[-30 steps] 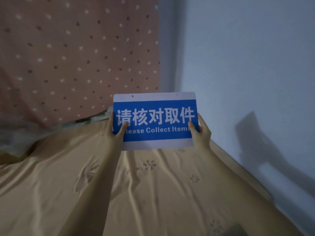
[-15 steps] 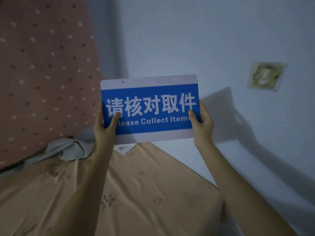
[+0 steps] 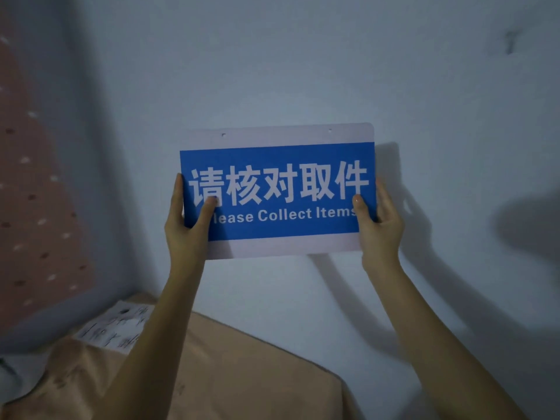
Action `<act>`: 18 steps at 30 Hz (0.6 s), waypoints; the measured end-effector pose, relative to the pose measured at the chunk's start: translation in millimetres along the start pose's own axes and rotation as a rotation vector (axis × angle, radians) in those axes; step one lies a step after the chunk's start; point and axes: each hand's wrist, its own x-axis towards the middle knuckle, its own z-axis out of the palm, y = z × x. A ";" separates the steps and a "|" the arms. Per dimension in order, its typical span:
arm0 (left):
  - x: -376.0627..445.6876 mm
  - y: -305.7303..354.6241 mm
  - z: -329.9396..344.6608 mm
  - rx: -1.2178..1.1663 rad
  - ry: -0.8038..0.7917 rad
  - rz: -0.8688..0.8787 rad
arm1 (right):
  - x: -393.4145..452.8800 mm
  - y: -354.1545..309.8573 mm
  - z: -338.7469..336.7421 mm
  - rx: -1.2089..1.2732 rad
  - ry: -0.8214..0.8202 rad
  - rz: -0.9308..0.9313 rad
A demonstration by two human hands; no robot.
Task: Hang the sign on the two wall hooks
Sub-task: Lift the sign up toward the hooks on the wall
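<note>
While both arms reach up, the scene reads as follows.

Sign: the sign (image 3: 277, 192) is held upright and roughly level in front of the pale wall (image 3: 272, 71), its blue panel with white lettering facing the camera, white bands above and below the panel.
Holes: two small holes sit in the sign's top white band, one toward the left end (image 3: 223, 135) and one toward the right end (image 3: 330, 129); both look empty.
Left hand: the left hand (image 3: 188, 221) pinches the sign's left edge, thumb pressed on the blue front, fingers behind.
Right hand: the right hand (image 3: 377, 225) pinches the sign's right edge low down, thumb on the front, fingers spread behind the board.
Shadow: the sign's shadow falls on the wall just right of the sign.
Bed: the bed (image 3: 242, 374) with a tan sheet lies well below the sign.
Curtain: a pink dotted curtain (image 3: 39, 207) hangs far left of the sign.
Hooks: cannot tell where they are.
</note>
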 end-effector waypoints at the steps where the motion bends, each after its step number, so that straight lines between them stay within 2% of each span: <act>1: 2.2 0.9 10.9 -0.017 -0.017 0.006 | 4.2 -4.3 -7.6 -0.015 0.018 -0.021; 18: -16.7 52.8 201.1 -0.406 -0.307 0.047 | 65.2 -97.3 -155.9 -0.255 0.370 -0.308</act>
